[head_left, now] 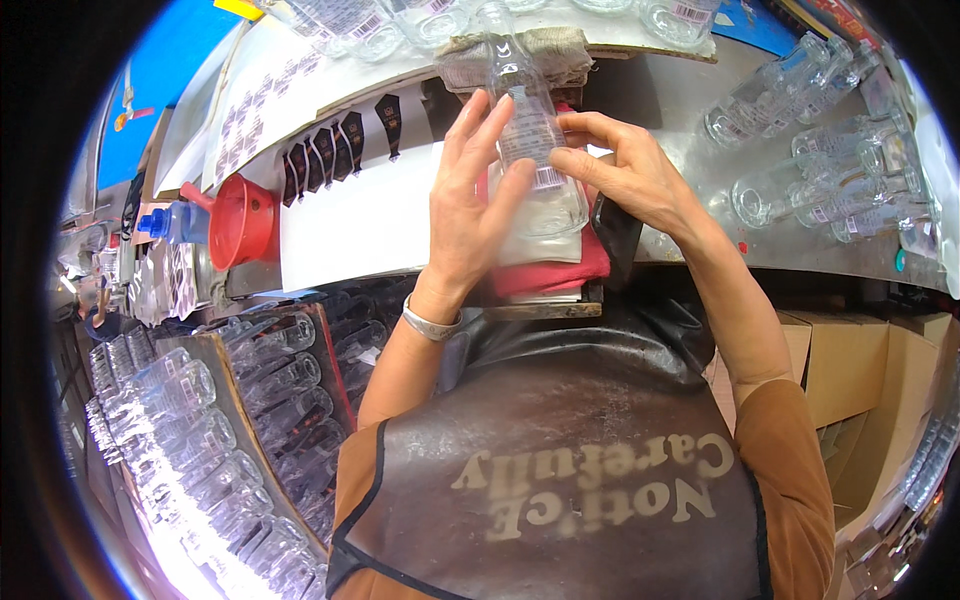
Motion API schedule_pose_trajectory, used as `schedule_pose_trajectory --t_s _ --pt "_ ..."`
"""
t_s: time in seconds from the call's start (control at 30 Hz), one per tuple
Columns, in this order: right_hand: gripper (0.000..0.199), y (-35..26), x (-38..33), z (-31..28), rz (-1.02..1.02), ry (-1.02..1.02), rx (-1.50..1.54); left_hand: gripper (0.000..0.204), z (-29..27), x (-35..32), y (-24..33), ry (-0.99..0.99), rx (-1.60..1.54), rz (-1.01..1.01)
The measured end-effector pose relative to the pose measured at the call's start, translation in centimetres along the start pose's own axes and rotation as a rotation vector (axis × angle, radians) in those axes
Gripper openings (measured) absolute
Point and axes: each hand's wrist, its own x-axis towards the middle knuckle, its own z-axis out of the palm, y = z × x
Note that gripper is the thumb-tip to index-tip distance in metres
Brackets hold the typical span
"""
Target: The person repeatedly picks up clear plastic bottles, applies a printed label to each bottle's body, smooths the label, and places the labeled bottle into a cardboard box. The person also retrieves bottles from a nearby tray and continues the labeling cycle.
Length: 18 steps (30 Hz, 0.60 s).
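Observation:
A clear glass bottle (528, 120) lies in front of me, its neck pointing away and resting on a folded greyish cloth (560, 55). Its base lies over a white and red cloth pad (555, 275). A label with small print and a barcode shows through or on its side. My left hand (473, 190) is at the bottle's left side, fingers outstretched and apart, the thumb close to the glass and slightly blurred. From the right, my right hand (635, 175) curls its fingers against the bottle, thumb at the label's edge.
Dark tie-shaped labels (325, 155) line a white sheet at left, near a red funnel-like container (243, 222) and a blue-capped bottle (180, 222). Glass bottles (800, 185) lie at right; crates of bottles (190, 440) stand lower left. Cardboard boxes (850, 370) are lower right.

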Motion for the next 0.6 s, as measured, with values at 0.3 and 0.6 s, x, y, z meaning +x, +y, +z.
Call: schedule_pose_trajectory --t_s 0.3,0.6 --pt "0.055 -0.53 -0.18 0.12 0.002 -0.003 0.030 0.047 -0.53 0.24 0.21 -0.063 0.215 0.112" --pt "0.055 0.06 -0.17 0.41 -0.054 0.067 -0.013 0.047 -0.50 0.31 0.28 -0.064 0.214 0.125"
